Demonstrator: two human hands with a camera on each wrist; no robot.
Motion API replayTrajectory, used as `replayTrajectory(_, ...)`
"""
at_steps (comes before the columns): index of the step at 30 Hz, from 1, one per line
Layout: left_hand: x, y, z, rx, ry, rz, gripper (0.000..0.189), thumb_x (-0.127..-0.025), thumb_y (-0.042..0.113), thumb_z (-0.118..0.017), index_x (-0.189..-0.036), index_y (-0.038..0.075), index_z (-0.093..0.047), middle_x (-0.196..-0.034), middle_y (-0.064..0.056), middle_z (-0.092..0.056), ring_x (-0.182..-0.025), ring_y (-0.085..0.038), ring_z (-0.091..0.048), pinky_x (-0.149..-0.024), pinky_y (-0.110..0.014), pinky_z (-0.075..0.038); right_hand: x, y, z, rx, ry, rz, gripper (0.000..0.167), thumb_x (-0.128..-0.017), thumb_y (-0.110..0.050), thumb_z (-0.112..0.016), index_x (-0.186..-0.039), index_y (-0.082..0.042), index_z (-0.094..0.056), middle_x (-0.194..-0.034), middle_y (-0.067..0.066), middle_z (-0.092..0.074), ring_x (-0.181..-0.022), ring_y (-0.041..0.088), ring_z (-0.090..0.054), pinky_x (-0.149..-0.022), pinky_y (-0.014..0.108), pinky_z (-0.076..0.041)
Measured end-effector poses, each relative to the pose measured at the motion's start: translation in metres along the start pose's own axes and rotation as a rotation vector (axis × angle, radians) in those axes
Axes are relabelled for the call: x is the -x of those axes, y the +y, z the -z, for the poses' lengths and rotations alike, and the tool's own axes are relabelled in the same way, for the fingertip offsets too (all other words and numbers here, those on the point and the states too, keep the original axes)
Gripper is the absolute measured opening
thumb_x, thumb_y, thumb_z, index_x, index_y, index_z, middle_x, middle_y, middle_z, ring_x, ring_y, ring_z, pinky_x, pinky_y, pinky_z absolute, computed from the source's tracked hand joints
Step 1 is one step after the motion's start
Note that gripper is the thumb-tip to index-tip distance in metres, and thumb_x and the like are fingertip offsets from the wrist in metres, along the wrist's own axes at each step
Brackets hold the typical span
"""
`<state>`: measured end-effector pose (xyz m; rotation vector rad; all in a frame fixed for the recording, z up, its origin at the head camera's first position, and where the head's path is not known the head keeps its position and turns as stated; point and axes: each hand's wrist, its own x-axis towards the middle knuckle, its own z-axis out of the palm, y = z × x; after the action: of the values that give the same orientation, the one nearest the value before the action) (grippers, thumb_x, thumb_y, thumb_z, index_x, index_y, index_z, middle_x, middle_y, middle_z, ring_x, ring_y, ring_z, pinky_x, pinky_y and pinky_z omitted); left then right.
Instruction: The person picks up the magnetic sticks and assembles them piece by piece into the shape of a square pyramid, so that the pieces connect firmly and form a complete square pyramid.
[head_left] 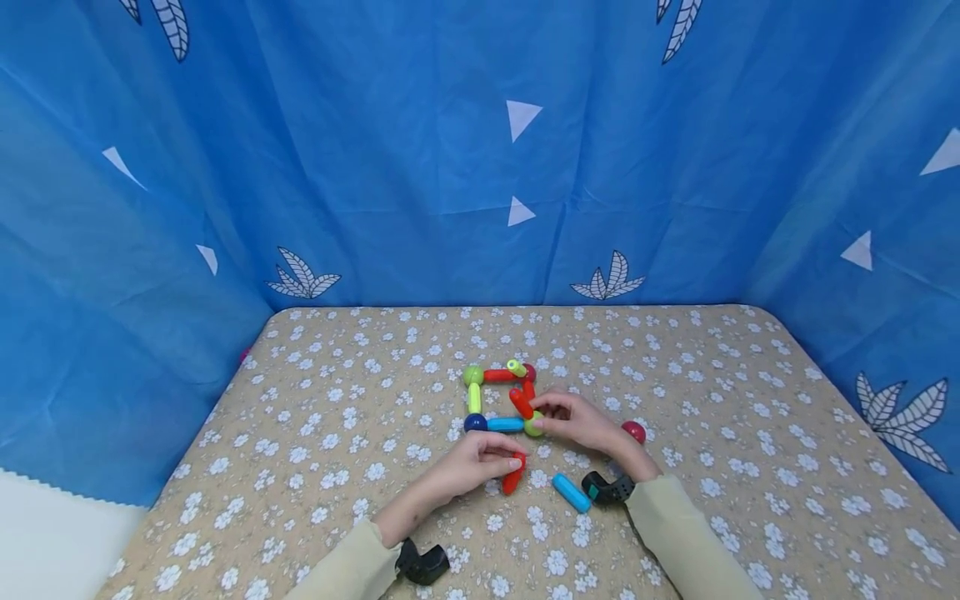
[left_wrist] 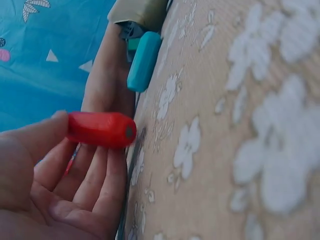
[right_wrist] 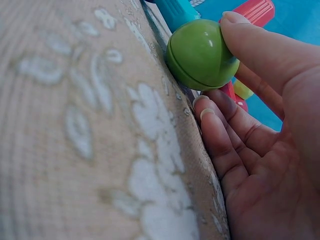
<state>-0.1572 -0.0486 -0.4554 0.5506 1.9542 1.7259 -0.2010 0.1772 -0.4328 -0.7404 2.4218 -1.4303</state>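
On the table, magnetic sticks and balls form a square: a far green ball (head_left: 473, 376), a dark red ball (head_left: 529, 372), a dark blue ball (head_left: 475, 422) and a near green ball (right_wrist: 202, 55). My right hand (head_left: 572, 419) pinches this near green ball at the corner. From it a red stick (head_left: 520, 403) tilts upward beside the fingers. My left hand (head_left: 468, 463) pinches another red stick (left_wrist: 102, 130) between thumb and fingers, just in front of the square. One end of that stick is free. A yellow-green stick (head_left: 516, 367) stands up at the dark red ball.
A loose blue stick (head_left: 572, 493) lies near the right wrist's black strap (head_left: 606, 488). Beyond the right forearm sits a loose red ball (head_left: 633, 431). Blue curtain (head_left: 480, 167) surrounds the flowered tabletop (head_left: 360, 350) at the back and sides.
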Motion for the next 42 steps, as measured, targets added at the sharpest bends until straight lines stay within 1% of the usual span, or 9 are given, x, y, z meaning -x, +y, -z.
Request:
replayTrajectory(3, 0.005, -0.001, 0.002, -0.019, 0.021, 0.036, 0.024, -0.091, 0.010, -0.063, -0.113, 0.002, -0.066, -0.105, -0.007, -0.066, -0.093, -0.016, -0.063, -0.076, -0.028, -0.050, 0.001, 0.001, -0.002, -0.005, -0.003, -0.002, 0.027, -0.089, -0.011, -0.065, -0.114, -0.001, -0.063, -0.097, 0.009, -0.058, -0.083, 0.023, -0.052, -0.071, 0.030, -0.045)
replayTrajectory(8, 0.007, -0.002, 0.002, -0.078, -0.030, 0.007, 0.031, -0.088, 0.001, -0.063, -0.119, 0.001, -0.063, -0.103, -0.005, -0.066, -0.091, -0.015, -0.063, -0.073, -0.026, -0.051, 0.004, 0.000, -0.003, -0.024, -0.001, -0.014, 0.027, -0.089, -0.009, -0.064, -0.114, 0.000, -0.063, -0.098, 0.012, -0.058, -0.084, 0.024, -0.051, -0.071, 0.030, -0.045)
replayTrajectory(12, 0.007, 0.004, 0.007, -0.008, -0.026, -0.008, 0.033, -0.088, 0.001, -0.063, -0.121, -0.003, -0.060, -0.107, -0.009, -0.064, -0.094, -0.018, -0.062, -0.076, -0.028, -0.051, 0.004, 0.003, -0.002, -0.014, -0.003, 0.000, 0.027, -0.090, -0.009, -0.064, -0.114, 0.002, -0.062, -0.097, 0.010, -0.058, -0.082, 0.023, -0.051, -0.070, 0.029, -0.045)
replayTrajectory(16, 0.006, 0.019, 0.023, 0.067, 0.054, -0.034, 0.039, -0.089, 0.006, -0.064, -0.125, -0.006, -0.054, -0.113, -0.015, -0.061, -0.099, -0.022, -0.061, -0.082, -0.031, -0.050, -0.001, 0.021, -0.002, 0.006, -0.003, 0.018, 0.028, -0.090, -0.012, -0.064, -0.115, -0.001, -0.063, -0.097, 0.005, -0.057, -0.082, 0.022, -0.050, -0.069, 0.029, -0.044)
replayTrajectory(22, -0.008, 0.035, 0.050, 0.004, 0.238, -0.092, 0.036, -0.088, 0.005, -0.065, -0.122, -0.006, -0.057, -0.108, -0.014, -0.062, -0.096, -0.023, -0.062, -0.081, -0.030, -0.050, -0.006, 0.039, 0.002, -0.012, 0.012, 0.010, 0.029, -0.089, -0.018, -0.066, -0.116, -0.007, -0.064, -0.096, 0.003, -0.057, -0.081, 0.020, -0.051, -0.069, 0.029, -0.045)
replayTrajectory(28, -0.021, 0.028, 0.057, 0.003, 0.242, -0.051, 0.035, -0.088, 0.004, -0.064, -0.123, -0.003, -0.058, -0.111, -0.013, -0.062, -0.098, -0.022, -0.061, -0.082, -0.030, -0.050, -0.006, 0.037, -0.001, 0.029, 0.009, 0.014, 0.029, -0.089, -0.018, -0.065, -0.116, -0.007, -0.064, -0.099, 0.003, -0.057, -0.083, 0.019, -0.051, -0.070, 0.029, -0.045)
replayTrajectory(36, -0.026, 0.016, 0.059, -0.007, 0.265, -0.044, 0.035, -0.091, 0.005, -0.061, -0.124, -0.003, -0.057, -0.116, -0.014, -0.061, -0.101, -0.024, -0.060, -0.084, -0.033, -0.049, 0.000, 0.000, 0.001, 0.031, -0.008, -0.004, 0.029, -0.091, -0.012, -0.063, -0.117, 0.001, -0.062, -0.100, 0.009, -0.056, -0.083, 0.018, -0.049, -0.071, 0.030, -0.044)
replayTrajectory(39, -0.027, 0.014, 0.059, -0.010, 0.279, -0.029, 0.033, -0.090, 0.007, -0.063, -0.123, -0.001, -0.059, -0.115, -0.012, -0.062, -0.101, -0.022, -0.060, -0.084, -0.032, -0.049, 0.000, -0.001, 0.003, 0.038, -0.010, 0.008, 0.029, -0.091, -0.011, -0.063, -0.116, 0.002, -0.062, -0.100, 0.009, -0.056, -0.082, 0.017, -0.049, -0.071, 0.030, -0.044)
replayTrajectory(42, -0.028, 0.012, 0.058, -0.021, 0.291, -0.023, 0.032, -0.089, 0.009, -0.064, -0.120, 0.000, -0.061, -0.114, -0.011, -0.063, -0.100, -0.022, -0.060, -0.084, -0.031, -0.049, -0.004, 0.013, 0.002, 0.046, -0.006, 0.016, 0.030, -0.090, -0.012, -0.063, -0.117, 0.000, -0.062, -0.101, 0.008, -0.055, -0.084, 0.019, -0.049, -0.071, 0.030, -0.044)
